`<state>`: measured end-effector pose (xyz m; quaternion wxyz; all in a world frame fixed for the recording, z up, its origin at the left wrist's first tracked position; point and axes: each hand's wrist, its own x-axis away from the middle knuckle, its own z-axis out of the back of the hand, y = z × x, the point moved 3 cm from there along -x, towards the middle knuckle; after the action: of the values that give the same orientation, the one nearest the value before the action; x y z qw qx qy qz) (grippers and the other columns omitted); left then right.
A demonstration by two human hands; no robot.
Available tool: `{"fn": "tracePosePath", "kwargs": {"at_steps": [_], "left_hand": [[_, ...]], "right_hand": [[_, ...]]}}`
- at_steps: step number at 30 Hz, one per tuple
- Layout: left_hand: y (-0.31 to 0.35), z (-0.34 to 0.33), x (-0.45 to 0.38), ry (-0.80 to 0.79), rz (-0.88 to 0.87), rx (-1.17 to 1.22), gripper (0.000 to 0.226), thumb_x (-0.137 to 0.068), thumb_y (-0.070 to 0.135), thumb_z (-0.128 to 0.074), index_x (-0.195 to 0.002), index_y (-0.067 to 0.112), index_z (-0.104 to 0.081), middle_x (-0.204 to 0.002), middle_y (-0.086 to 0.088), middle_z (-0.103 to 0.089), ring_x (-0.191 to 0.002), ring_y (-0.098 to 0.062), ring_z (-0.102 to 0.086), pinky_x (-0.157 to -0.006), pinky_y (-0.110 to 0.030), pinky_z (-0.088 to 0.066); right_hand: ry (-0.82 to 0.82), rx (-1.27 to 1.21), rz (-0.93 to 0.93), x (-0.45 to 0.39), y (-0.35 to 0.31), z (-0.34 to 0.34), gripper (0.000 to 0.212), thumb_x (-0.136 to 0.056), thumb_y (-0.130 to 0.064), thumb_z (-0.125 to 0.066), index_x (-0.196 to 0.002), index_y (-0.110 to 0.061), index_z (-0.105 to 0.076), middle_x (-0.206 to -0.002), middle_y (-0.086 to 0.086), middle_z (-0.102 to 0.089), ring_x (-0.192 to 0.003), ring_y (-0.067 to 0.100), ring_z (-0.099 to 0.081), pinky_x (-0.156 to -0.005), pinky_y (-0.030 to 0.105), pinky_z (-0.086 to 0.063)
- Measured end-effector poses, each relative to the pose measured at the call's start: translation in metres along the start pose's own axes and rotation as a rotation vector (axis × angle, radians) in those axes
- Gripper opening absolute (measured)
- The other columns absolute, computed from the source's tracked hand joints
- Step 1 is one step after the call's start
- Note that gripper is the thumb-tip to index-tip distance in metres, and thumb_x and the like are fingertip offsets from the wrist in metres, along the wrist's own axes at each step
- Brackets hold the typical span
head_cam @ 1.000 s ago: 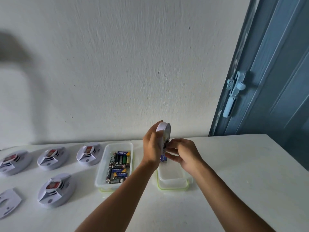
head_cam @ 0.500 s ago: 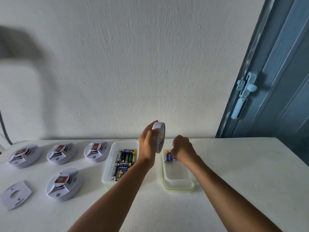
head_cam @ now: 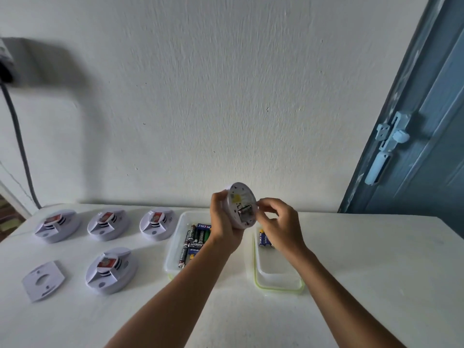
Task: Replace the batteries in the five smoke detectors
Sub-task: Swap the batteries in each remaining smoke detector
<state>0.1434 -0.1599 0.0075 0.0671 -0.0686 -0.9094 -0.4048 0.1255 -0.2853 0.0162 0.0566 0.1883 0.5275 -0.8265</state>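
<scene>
My left hand (head_cam: 223,223) grips a round white smoke detector (head_cam: 240,200) upright above the table, its back turned to me with the battery compartment open. My right hand (head_cam: 279,225) has its thumb and fingertips curled, pinching at the detector's right edge beside that compartment. Below it, a clear container with a green rim (head_cam: 278,287) holds a couple of blue batteries (head_cam: 264,241) at its far end. A second clear container (head_cam: 172,254) to the left holds several black and blue batteries (head_cam: 196,239).
More smoke detectors lie face up on the white table (head_cam: 364,272): three in a back row (head_cam: 108,226) and one nearer (head_cam: 111,270). A loose mounting plate (head_cam: 42,280) lies at front left. A blue door with a latch (head_cam: 386,146) stands right; a cable (head_cam: 17,136) hangs left.
My right hand left a blue battery in the right container and rose back to the detector. My left hand turned the detector so its back faces me.
</scene>
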Motion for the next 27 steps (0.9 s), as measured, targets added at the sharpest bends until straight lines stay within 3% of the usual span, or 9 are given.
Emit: {"fn": "tracePosePath", "kwargs": {"at_steps": [5,9,14,16,18,20,22,24,27], "left_hand": [[-0.004,-0.005,0.002,-0.035,0.022,-0.009,0.04,-0.085,0.04,-0.04,-0.091,0.007,-0.061,-0.081,-0.011,-0.058,-0.076,-0.023,-0.057,-0.067,-0.033,-0.045],[-0.006,-0.005,0.002,-0.004,0.028,-0.053,0.036,-0.084,0.039,-0.042,-0.092,0.006,-0.057,-0.078,-0.01,-0.055,-0.072,-0.022,-0.056,-0.063,-0.03,-0.043],[-0.008,-0.008,0.002,0.056,0.087,-0.103,0.031,-0.084,0.038,-0.044,-0.078,0.009,-0.055,-0.071,-0.007,-0.049,-0.067,-0.02,-0.054,-0.06,-0.028,-0.044],[-0.006,-0.007,0.0,0.079,0.121,-0.072,0.032,-0.081,0.041,-0.046,-0.077,0.01,-0.054,-0.071,-0.006,-0.048,-0.067,-0.02,-0.054,-0.062,-0.028,-0.042],[-0.004,-0.005,-0.001,0.097,0.152,-0.012,0.035,-0.08,0.043,-0.046,-0.082,0.01,-0.056,-0.074,-0.007,-0.051,-0.07,-0.021,-0.054,-0.066,-0.029,-0.043],[-0.002,-0.003,-0.003,0.089,0.174,0.038,0.04,-0.082,0.043,-0.044,-0.092,0.007,-0.058,-0.08,-0.01,-0.055,-0.077,-0.023,-0.055,-0.071,-0.032,-0.044],[0.001,-0.003,-0.003,0.065,0.196,0.042,0.044,-0.083,0.044,-0.042,-0.099,0.006,-0.059,-0.088,-0.012,-0.057,-0.084,-0.025,-0.056,-0.075,-0.034,-0.045],[0.002,-0.004,-0.003,0.046,0.2,0.039,0.045,-0.085,0.043,-0.041,-0.1,0.006,-0.06,-0.091,-0.014,-0.059,-0.087,-0.027,-0.057,-0.081,-0.038,-0.045],[0.004,0.0,-0.004,0.04,0.179,0.004,0.046,-0.088,0.043,-0.038,-0.108,0.009,-0.06,-0.101,-0.016,-0.058,-0.094,-0.03,-0.056,-0.097,-0.047,-0.041]], "right_hand": [[-0.022,0.036,0.022,0.005,-0.009,-0.007,0.017,-0.074,-0.018,-0.073,-0.09,-0.015,-0.074,-0.087,-0.006,-0.07,-0.083,0.003,-0.064,-0.068,0.005,-0.043],[-0.058,0.074,0.035,0.008,-0.02,-0.004,0.021,-0.076,-0.015,-0.07,-0.095,-0.015,-0.076,-0.077,-0.005,-0.072,-0.07,0.004,-0.064,-0.059,0.013,-0.048],[-0.068,0.165,0.039,0.009,-0.019,-0.007,0.018,-0.081,-0.016,-0.062,-0.093,-0.014,-0.075,-0.045,-0.01,-0.043,-0.044,0.008,-0.041,-0.044,0.013,-0.03],[-0.082,0.176,0.103,0.011,-0.019,-0.008,0.022,-0.084,-0.014,-0.059,-0.099,-0.013,-0.074,-0.052,-0.006,-0.053,-0.049,0.01,-0.046,-0.049,0.017,-0.035],[-0.132,0.143,0.184,0.014,-0.018,-0.01,0.027,-0.087,-0.015,-0.057,-0.109,-0.016,-0.072,-0.082,0.0,-0.072,-0.069,0.013,-0.065,-0.062,0.022,-0.049],[-0.173,0.178,0.284,0.015,-0.015,-0.01,0.028,-0.09,-0.023,-0.056,-0.114,-0.018,-0.069,-0.105,-0.003,-0.072,-0.09,0.018,-0.069,-0.074,0.033,-0.056],[-0.176,0.265,0.393,0.013,-0.013,-0.007,0.026,-0.09,-0.025,-0.056,-0.11,-0.017,-0.069,-0.109,-0.005,-0.07,-0.092,0.02,-0.068,-0.074,0.036,-0.056],[-0.142,0.251,0.432,0.009,-0.014,-0.006,0.02,-0.09,-0.021,-0.058,-0.104,-0.012,-0.069,-0.105,-0.001,-0.067,-0.092,0.017,-0.065,-0.075,0.026,-0.054],[-0.041,0.047,0.157,-0.01,-0.011,0.006,0.012,-0.091,-0.016,-0.062,-0.091,-0.006,-0.068,-0.087,0.002,-0.065,-0.082,0.016,-0.06,-0.067,0.01,-0.043]]}}
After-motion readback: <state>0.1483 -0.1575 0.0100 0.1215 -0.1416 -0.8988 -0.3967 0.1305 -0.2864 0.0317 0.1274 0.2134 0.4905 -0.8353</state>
